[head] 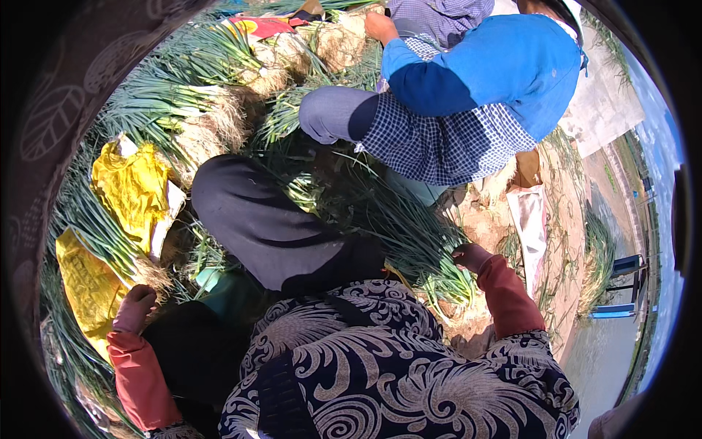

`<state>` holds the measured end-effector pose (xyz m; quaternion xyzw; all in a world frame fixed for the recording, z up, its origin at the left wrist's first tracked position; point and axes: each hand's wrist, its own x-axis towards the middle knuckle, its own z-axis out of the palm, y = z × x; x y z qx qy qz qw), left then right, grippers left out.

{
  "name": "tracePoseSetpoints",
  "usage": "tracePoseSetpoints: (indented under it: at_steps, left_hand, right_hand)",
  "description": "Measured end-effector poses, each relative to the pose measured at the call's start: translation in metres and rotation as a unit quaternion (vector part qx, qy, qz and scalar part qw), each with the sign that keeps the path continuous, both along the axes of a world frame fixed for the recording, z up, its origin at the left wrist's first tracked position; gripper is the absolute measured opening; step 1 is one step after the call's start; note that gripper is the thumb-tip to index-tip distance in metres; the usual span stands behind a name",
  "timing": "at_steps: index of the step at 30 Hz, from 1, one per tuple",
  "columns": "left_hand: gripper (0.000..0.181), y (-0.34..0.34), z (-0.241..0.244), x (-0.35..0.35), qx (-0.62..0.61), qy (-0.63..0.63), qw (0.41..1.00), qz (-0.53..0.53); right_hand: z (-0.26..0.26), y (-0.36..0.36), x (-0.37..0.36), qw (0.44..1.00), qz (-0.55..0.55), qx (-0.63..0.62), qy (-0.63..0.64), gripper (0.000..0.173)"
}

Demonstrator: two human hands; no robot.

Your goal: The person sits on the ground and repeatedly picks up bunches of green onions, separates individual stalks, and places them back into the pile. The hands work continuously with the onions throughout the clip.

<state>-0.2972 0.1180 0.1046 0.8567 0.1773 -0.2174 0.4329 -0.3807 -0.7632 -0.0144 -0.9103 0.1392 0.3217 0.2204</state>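
Observation:
My left hand [134, 307] is at the lower left, its fingers curled beside the pale root end of a bundle of spring onions [112, 241]; whether it grips anything I cannot tell. That bundle lies over a yellow plastic sack [88, 280], and a second yellow sack [131, 192] lies above it. On the right, my right hand [470, 256] touches the edge of a loose heap of spring onions [422, 241] beside my thigh; its fingers are partly hidden, so a hold is not clear. The heap's lower stems and roots point toward the lower right.
Across from me a co-worker in a blue top [510, 71] sits bent forward. More spring onion bundles [208, 115] with tangled roots lie at the upper left. A white sack [527, 225] rests on the soil at right, and a green object [225, 291] is between my legs.

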Motion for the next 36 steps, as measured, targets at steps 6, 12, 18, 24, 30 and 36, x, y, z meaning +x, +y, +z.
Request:
tracePoseSetpoints:
  at_steps: [6,12,18,24,30,36]
  left_hand:
    - [0.028,-0.036,0.045,0.003,0.134,-0.049,0.989,-0.043]
    - [0.031,-0.041,0.060,-0.007,0.181,-0.083,0.977,-0.070]
    - [0.028,-0.050,0.065,-0.019,0.189,-0.165,0.966,-0.064]
    - [0.032,-0.053,0.075,-0.027,0.201,-0.070,0.977,-0.029]
    - [0.031,-0.047,0.066,-0.011,0.227,-0.027,0.973,-0.040]
    - [0.035,-0.048,0.069,0.008,0.169,0.012,0.985,-0.031]
  right_hand:
    - [0.113,0.157,0.100,0.966,0.000,0.223,-0.130,0.026]
    - [0.276,0.315,0.187,0.859,0.241,0.333,-0.306,0.014]
    - [0.306,0.441,0.291,0.844,0.320,0.299,-0.310,0.021]
    - [0.249,0.534,0.436,0.851,0.398,0.109,-0.325,0.029]
    - [0.161,0.545,0.591,0.883,0.333,-0.104,-0.314,0.061]
    - [0.112,0.580,0.627,0.928,0.315,-0.096,-0.175,0.115]
